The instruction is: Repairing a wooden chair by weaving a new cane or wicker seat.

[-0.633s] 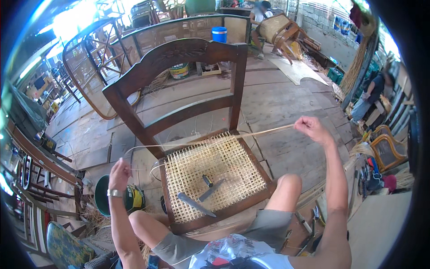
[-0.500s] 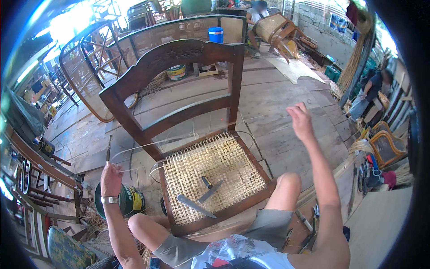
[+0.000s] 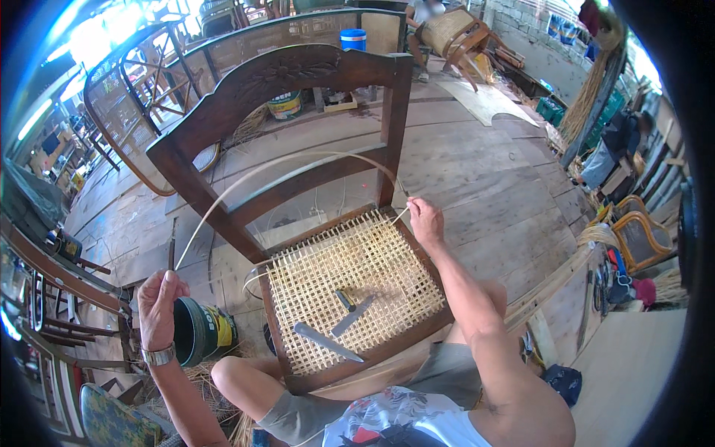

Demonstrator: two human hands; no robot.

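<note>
A dark wooden chair point(image 3: 279, 68) with a carved top rail stands before me, its cane seat point(image 3: 357, 268) woven in an open grid. A pale cane strand point(image 3: 287, 157) arches across the chair back. My left hand point(image 3: 158, 302), wearing a wristwatch, pinches the strand's left end beside the chair. Near the seat's far right corner, my right hand point(image 3: 426, 223) is closed on the strand's other side, where a short length runs down to the weave. Two blades lie on the seat: a grey knife blade point(image 3: 328, 343) and a shorter knife with a black-and-yellow handle point(image 3: 345, 300).
A dark green bucket point(image 3: 195, 331) stands left of the chair. Long cane bundles point(image 3: 555, 279) lie to the right, near hand tools. Behind are a caned panel point(image 3: 123, 119), a blue cooler point(image 3: 353, 39), a person with a tipped chair point(image 3: 460, 37), and another person point(image 3: 614, 149) at right.
My right hand has come down and left, to the seat's far right corner. My left hand has moved slightly left and down. The strand now bows upward in a wide arch.
</note>
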